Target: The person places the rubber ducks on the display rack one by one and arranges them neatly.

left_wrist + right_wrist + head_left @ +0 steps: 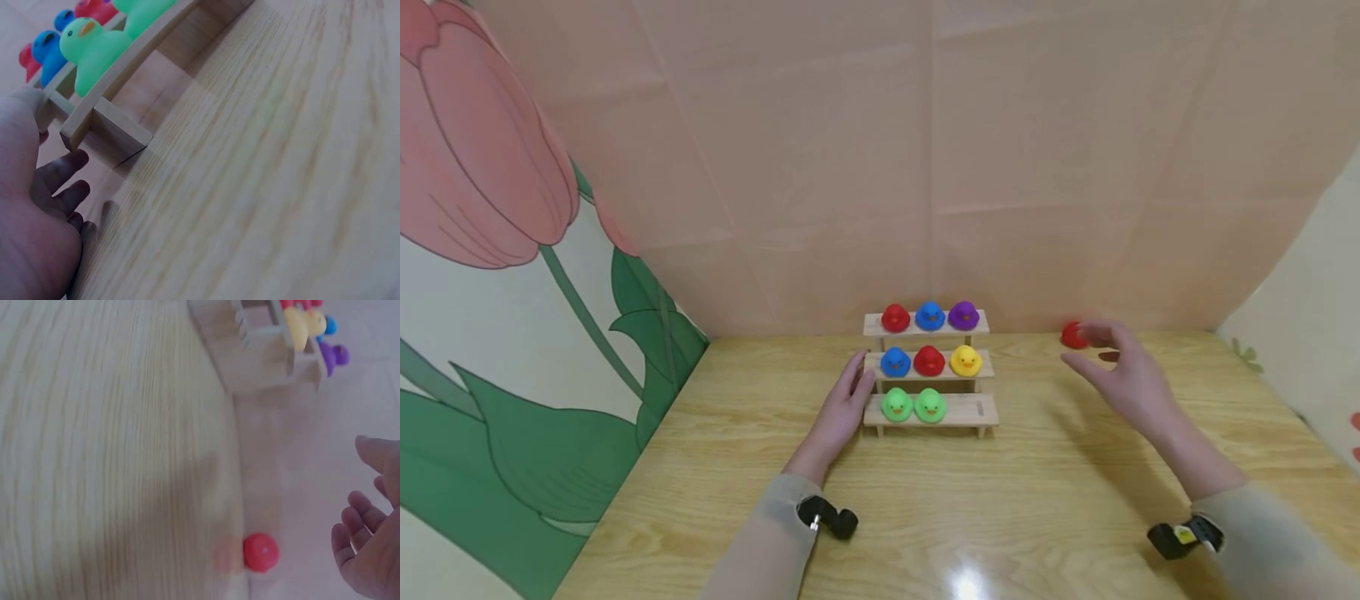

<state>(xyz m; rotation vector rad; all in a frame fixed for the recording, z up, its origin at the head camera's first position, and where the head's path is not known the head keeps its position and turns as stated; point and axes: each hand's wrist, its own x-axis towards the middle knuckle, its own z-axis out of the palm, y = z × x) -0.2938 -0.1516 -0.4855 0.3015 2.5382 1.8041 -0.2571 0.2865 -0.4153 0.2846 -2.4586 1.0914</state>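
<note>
A three-step wooden rack (955,414) holds small rubber ducks. On its top step sit a red duck (895,317), a blue duck (930,317) and a purple duck (963,316). The middle step carries a blue duck (895,362), a red duck (929,361) and a yellow duck (966,361). Two green ducks (897,405) occupy the left and middle of the bottom step. My left hand (838,408) rests against the rack's left end, fingers relaxed. Over the table, my right hand (1123,379) is spread, nearest a loose red duck (260,552), which its fingers partly cover in the head view.
The wood-grain table (1015,517) meets a pink cloth backdrop (805,167) just behind the rack. A wall with a painted tulip (497,142) stands on the left, a pale wall (1315,333) on the right.
</note>
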